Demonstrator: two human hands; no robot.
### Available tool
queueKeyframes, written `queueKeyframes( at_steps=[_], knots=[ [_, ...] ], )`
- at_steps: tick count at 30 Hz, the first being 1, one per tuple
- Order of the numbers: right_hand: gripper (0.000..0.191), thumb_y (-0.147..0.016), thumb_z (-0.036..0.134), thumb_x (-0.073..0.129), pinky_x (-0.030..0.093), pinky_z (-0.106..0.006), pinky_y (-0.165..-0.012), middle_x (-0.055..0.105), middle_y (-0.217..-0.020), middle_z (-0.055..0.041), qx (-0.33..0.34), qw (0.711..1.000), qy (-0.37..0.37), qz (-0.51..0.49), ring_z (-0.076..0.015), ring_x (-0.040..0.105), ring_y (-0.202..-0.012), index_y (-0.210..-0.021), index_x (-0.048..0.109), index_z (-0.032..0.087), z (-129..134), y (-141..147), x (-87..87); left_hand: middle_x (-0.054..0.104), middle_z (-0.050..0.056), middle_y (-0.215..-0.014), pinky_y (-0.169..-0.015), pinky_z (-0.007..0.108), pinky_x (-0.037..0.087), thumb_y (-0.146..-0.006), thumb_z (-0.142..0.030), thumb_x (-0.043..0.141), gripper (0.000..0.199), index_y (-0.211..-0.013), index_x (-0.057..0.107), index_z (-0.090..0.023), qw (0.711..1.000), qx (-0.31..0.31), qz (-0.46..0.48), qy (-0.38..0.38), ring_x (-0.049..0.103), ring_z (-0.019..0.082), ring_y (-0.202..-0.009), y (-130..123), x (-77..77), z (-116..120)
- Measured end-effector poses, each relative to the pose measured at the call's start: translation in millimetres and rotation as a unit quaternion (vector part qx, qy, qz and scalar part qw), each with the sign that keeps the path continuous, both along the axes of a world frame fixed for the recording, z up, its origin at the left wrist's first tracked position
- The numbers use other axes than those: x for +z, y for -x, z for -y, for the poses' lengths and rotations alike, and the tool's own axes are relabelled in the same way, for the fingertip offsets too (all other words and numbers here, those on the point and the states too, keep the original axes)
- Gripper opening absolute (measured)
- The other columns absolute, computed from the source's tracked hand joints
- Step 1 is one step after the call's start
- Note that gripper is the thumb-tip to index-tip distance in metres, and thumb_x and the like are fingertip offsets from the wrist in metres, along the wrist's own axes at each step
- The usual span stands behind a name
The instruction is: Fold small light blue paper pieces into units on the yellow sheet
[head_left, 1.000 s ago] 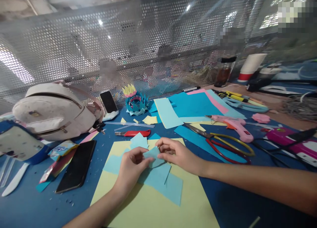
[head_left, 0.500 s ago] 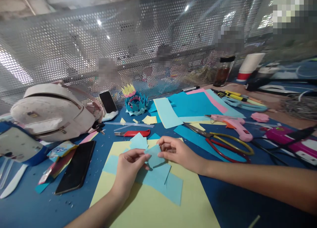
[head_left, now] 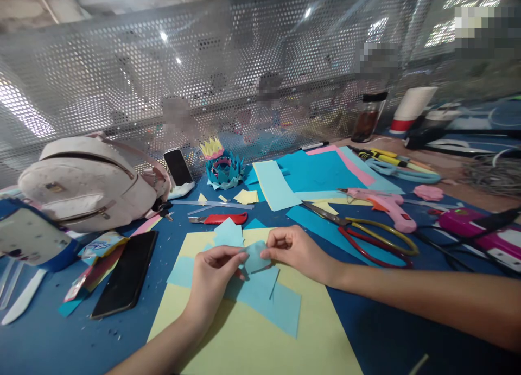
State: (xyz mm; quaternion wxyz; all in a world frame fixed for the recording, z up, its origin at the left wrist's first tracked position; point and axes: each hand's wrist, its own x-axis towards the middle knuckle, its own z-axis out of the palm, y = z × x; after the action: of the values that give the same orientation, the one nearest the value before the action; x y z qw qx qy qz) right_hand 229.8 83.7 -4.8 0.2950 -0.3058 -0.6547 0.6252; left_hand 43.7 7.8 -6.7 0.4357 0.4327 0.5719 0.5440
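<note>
In the head view, a small light-blue paper piece is held between both hands above loose blue sheets on a yellow sheet. Its left edge is pinched by the left hand, its right edge by the right hand; the fingertips are partly covered by the paper, and its folds are hard to make out. The yellow sheet is cut off at the near edge. To the right, the scissors' handles are rested on a blue strip. At far left, the backpack is partly hidden behind a blue-rimmed container.
</note>
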Motion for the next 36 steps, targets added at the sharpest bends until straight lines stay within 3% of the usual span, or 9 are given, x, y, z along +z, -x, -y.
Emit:
queueKeyframes(
  at_steps=[5, 11, 15, 19, 26, 31, 36],
  knots=[
    [0.043, -0.069, 0.051, 0.082, 0.037, -0.023, -0.049, 0.053, -0.053, 0.0037, -0.017, 0.999, -0.043, 0.014, -0.0094, 0.048, -0.050, -0.061, 0.058, 0.016, -0.7, -0.8, -0.5, 0.072, 0.004, -0.065, -0.052, 0.024, 0.048, -0.068, -0.034, 0.080, 0.018, -0.069, 0.077, -0.016, 1.000, 0.000, -0.017, -0.011, 0.059, 0.012, -0.047, 0.5, -0.5, 1.1],
    [0.039, -0.071, 0.052, 0.079, 0.046, -0.026, -0.057, 0.067, -0.064, -0.0023, -0.040, 0.998, -0.041, 0.008, -0.0148, 0.061, -0.059, -0.072, 0.069, 0.015, -2.8, -1.2, 3.1, 0.072, 0.005, -0.064, -0.050, 0.023, 0.046, -0.069, -0.033, 0.080, 0.017, -0.070, 0.077, -0.016, 0.999, 0.009, -0.046, -0.009, 0.058, 0.012, -0.048, 1.3, -2.9, 0.8],
    [0.038, -0.075, 0.051, 0.077, 0.047, -0.026, -0.057, 0.066, -0.061, -0.0022, -0.024, 0.999, -0.047, 0.009, -0.0144, 0.060, -0.057, -0.068, 0.066, 0.015, -1.8, -1.4, 6.1, 0.072, 0.005, -0.065, -0.051, 0.022, 0.046, -0.070, -0.033, 0.079, 0.016, -0.070, 0.078, -0.017, 0.998, -0.002, -0.055, -0.007, 0.058, 0.012, -0.050, 1.6, -3.2, 1.8],
    [0.037, -0.075, 0.050, 0.077, 0.048, -0.026, -0.058, 0.065, -0.062, -0.0004, -0.026, 0.999, -0.030, 0.001, -0.0140, 0.061, -0.056, -0.077, 0.066, 0.015, -1.5, -0.6, 6.7, 0.072, 0.005, -0.064, -0.051, 0.022, 0.046, -0.071, -0.033, 0.078, 0.016, -0.070, 0.078, -0.017, 0.998, -0.011, -0.060, -0.001, 0.057, 0.012, -0.050, 1.0, -2.1, 3.0],
    [0.038, -0.074, 0.049, 0.078, 0.040, -0.022, -0.045, 0.058, -0.057, 0.0023, -0.040, 0.998, -0.049, -0.001, -0.0099, 0.053, -0.045, -0.069, 0.060, 0.015, -1.8, -1.7, 6.5, 0.070, 0.004, -0.064, -0.051, 0.022, 0.043, -0.073, -0.031, 0.076, 0.016, -0.068, 0.077, -0.017, 0.997, -0.030, -0.066, -0.003, 0.056, 0.011, -0.051, 0.0, -2.3, 4.8],
    [0.035, -0.079, 0.047, 0.074, 0.046, -0.022, -0.050, 0.062, -0.062, 0.0025, 0.011, 0.999, -0.036, 0.011, -0.0113, 0.059, -0.047, -0.086, 0.062, 0.016, -1.3, -3.1, 3.5, 0.068, 0.002, -0.060, -0.053, 0.022, 0.044, -0.072, -0.033, 0.078, 0.016, -0.069, 0.075, -0.017, 0.999, 0.005, -0.045, -0.013, 0.057, 0.010, -0.048, 2.6, -3.0, 1.2],
    [0.039, -0.084, 0.050, 0.069, 0.046, -0.022, -0.046, 0.065, -0.055, -0.0016, 0.029, 0.998, -0.044, 0.035, -0.0113, 0.057, -0.042, -0.071, 0.056, 0.016, 1.4, -3.1, 3.2, 0.066, 0.002, -0.057, -0.052, 0.022, 0.043, -0.071, -0.035, 0.079, 0.019, -0.069, 0.075, -0.016, 0.999, 0.013, -0.036, -0.012, 0.057, 0.011, -0.048, 2.8, -2.3, -0.5]
  ],
)
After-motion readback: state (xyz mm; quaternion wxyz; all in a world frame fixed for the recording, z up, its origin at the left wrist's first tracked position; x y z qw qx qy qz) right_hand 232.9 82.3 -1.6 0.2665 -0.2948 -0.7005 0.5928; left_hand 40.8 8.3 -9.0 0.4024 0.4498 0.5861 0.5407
